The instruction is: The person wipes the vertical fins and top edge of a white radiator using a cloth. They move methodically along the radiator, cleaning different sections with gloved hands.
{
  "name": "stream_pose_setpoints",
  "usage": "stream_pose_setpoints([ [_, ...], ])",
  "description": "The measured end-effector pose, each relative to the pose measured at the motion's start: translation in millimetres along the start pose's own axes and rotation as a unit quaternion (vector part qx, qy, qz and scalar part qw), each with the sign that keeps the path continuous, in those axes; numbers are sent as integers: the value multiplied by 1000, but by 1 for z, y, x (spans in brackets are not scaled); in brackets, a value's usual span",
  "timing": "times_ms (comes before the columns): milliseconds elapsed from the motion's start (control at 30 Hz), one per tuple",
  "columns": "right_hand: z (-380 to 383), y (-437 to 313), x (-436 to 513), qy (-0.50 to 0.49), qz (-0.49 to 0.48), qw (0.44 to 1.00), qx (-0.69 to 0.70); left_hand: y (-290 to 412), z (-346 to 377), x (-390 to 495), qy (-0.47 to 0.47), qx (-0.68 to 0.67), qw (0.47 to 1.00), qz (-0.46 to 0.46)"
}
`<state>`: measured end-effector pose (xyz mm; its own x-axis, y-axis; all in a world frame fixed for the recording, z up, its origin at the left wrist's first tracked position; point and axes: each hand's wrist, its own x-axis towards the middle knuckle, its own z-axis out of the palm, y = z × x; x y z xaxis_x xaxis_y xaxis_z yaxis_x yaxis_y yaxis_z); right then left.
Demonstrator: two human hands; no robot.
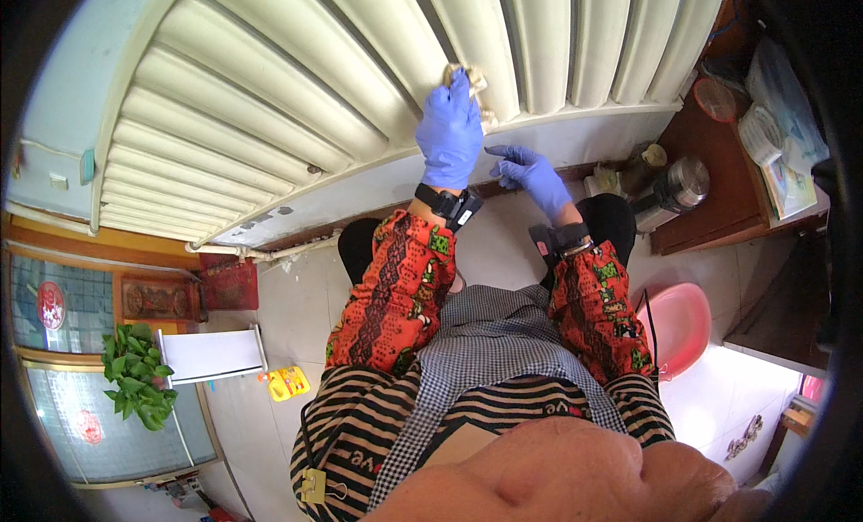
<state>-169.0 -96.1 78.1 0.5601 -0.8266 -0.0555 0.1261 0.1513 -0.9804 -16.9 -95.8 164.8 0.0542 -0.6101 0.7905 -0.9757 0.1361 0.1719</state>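
Note:
My left hand (450, 141), in a blue-violet glove, grips a crumpled beige cloth (477, 83). It presses the cloth against the lower part of a cream column radiator (472, 23), near the bottom ends of its columns. Some of the cloth hangs below my fingers. Lower and to the right, my right hand (536, 181) wears a matching glove and holds nothing. Its index finger points left and its other fingers are loosely bent, before the wall strip under the radiator. Both forearms are in red patterned sleeves, with a black device strapped at each wrist.
A steel thermos (684, 185) stands by the wooden cabinet (715, 185) to the right. Behind my right arm, a pink basin (677, 330) rests on the tiled floor (296, 333). A yellow bottle (286, 384), a white stand (212, 353) and a leafy plant (135, 377) are at the left.

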Motion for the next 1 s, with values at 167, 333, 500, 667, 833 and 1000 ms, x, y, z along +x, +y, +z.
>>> stream_pose_setpoints([
  [167,1,0,0,15,5,1000,-9,-5,1,-33,-199,71,977,-13],
  [333,-1,-3,-3,18,9,1000,-4,20,-32,2,27,-85,993,78],
  [500,-5,-8,-6,38,-8,998,47,41,-40,69,27,32,991,128],
  [667,-9,-10,-9,48,-33,996,65,36,-8,54,-14,117,968,220],
  [833,-14,-8,-11,58,-23,997,54,23,5,10,-140,126,953,236],
  [1000,-21,-6,-18,58,-34,997,31,38,-19,30,-66,200,956,206],
])
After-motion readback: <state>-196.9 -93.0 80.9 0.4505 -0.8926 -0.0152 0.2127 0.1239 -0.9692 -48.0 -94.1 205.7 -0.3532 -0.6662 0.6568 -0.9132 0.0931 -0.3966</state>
